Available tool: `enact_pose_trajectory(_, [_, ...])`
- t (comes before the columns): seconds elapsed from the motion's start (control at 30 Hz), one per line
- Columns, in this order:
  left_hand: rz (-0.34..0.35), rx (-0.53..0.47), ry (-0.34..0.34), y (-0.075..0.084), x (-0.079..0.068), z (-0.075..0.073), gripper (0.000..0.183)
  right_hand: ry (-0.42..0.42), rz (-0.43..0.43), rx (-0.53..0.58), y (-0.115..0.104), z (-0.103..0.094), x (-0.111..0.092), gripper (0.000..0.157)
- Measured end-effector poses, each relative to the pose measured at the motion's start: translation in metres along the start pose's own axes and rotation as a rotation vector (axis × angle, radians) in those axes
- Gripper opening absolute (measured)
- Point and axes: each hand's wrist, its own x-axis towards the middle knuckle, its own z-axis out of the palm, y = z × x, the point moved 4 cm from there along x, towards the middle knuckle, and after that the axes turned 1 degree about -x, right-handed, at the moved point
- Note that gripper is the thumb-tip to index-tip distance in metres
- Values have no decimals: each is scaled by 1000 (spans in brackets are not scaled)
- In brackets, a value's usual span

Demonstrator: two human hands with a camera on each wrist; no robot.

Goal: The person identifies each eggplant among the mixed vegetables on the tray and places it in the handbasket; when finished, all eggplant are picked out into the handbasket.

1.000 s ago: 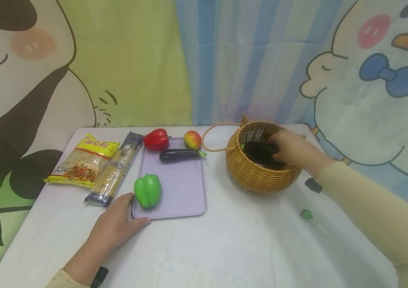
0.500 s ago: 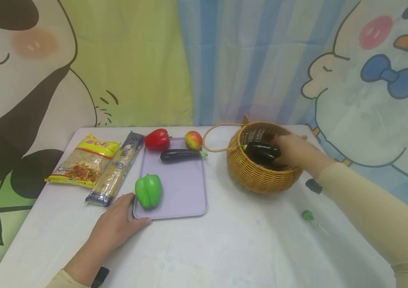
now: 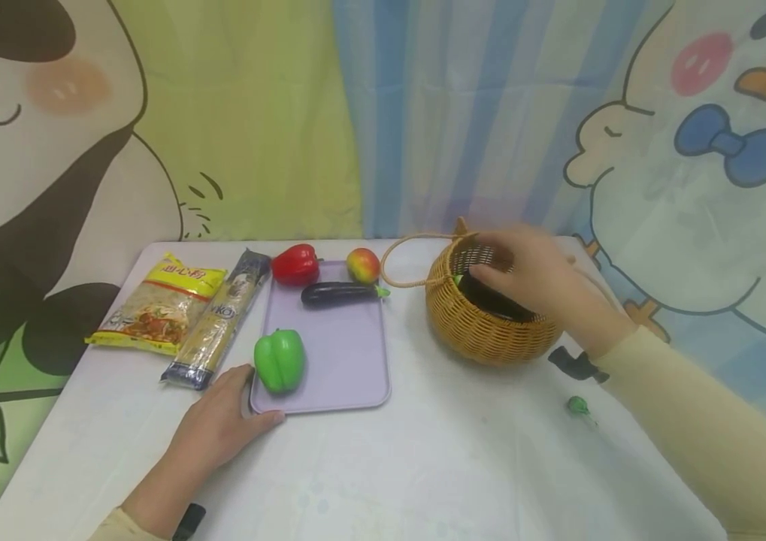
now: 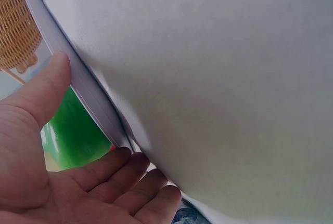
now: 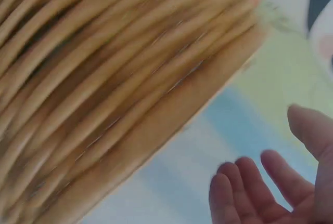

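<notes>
My left hand point(image 3: 216, 421) spans the near left corner of a lilac tray point(image 3: 345, 361); in the left wrist view its thumb and fingertips touch the tray's edge. Beside it on the tray sits a green bell pepper point(image 3: 279, 361). Over the mouth of a wicker basket point(image 3: 491, 342) is my right hand point(image 3: 541, 274). The right wrist view shows its fingers point(image 5: 250, 187) spread apart from the thumb, holding nothing, beyond the basket's rim. A dark eggplant point(image 3: 491, 299) lies inside the basket, partly hidden by that hand.
A second eggplant point(image 3: 337, 294), a red bell pepper point(image 3: 295, 264) and a red-yellow fruit point(image 3: 363, 264) are at the tray's far end. Left of it lie a yellow food packet point(image 3: 162, 304) and a long noodle packet point(image 3: 220, 319). A green lollipop point(image 3: 577, 406) lies at right.
My right hand has let go of the eggplant in the basket and risen above the opening. The left hand stays at the tray corner.
</notes>
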Motion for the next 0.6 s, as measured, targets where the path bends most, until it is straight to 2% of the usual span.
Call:
enact_pose_trajectory(0.13, [-8,1,-2,0,0,-1,105,61,-112,86,-36,18,-3,51])
enact_pose_trajectory(0.3, [-11,0,-2,0,0,-1,106,28,-205,155,-77,56,-5,50])
enact_pose_trajectory(0.47, [-14,-7,-5,-1,-1,0,106,-56,-221,145,-101,96,5,52])
enact_pose_trajectory(0.6, [-18,-10,-4,1,-1,0,105,-93,-184,114,-104,121,17,55])
